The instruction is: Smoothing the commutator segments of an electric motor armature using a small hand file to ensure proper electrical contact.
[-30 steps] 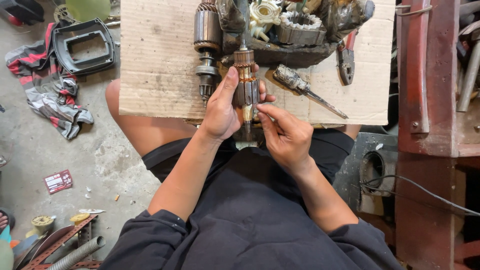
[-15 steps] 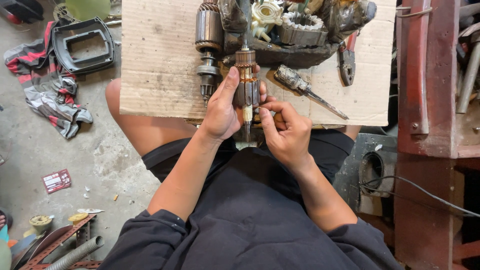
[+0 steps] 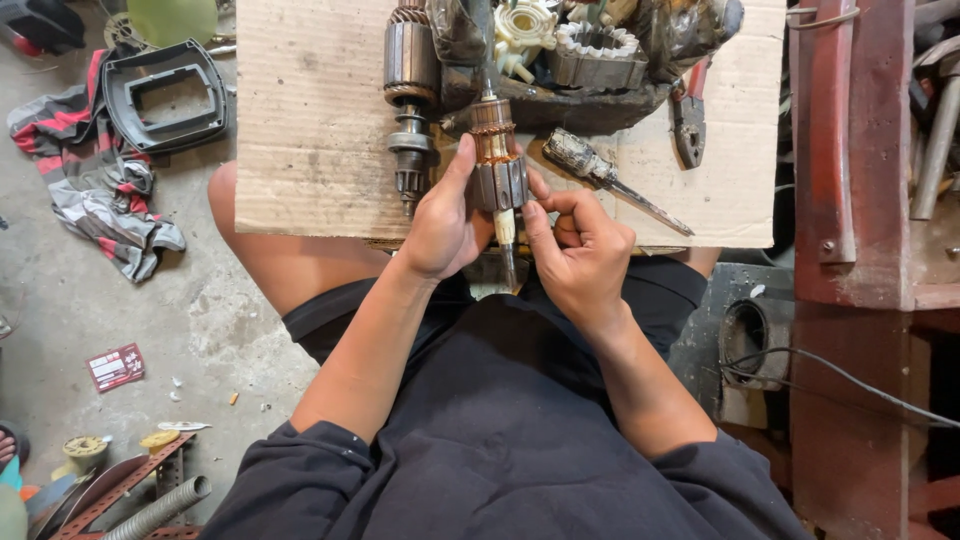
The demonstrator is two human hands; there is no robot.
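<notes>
A sheet of cardboard [image 3: 310, 130] lies across my knees, reaching away beyond my grip and out to both sides. At its far edge, past my fingers, sits a heap of dark motor housing parts [image 3: 600, 60]. Just left of my left thumb lies a second armature [image 3: 410, 95], pointing lengthwise towards me. Between my hands I hold a motor armature [image 3: 497, 165] (copper-coloured windings at its far end, steel core below), shaft end towards my lap. My left hand [image 3: 440, 225] is wrapped firmly around its left side. My right hand [image 3: 580, 245] pinches closed on the pale sleeve of the shaft. Right of my knuckles lies a screwdriver [image 3: 610, 180], with pliers [image 3: 690, 125] beyond it
</notes>
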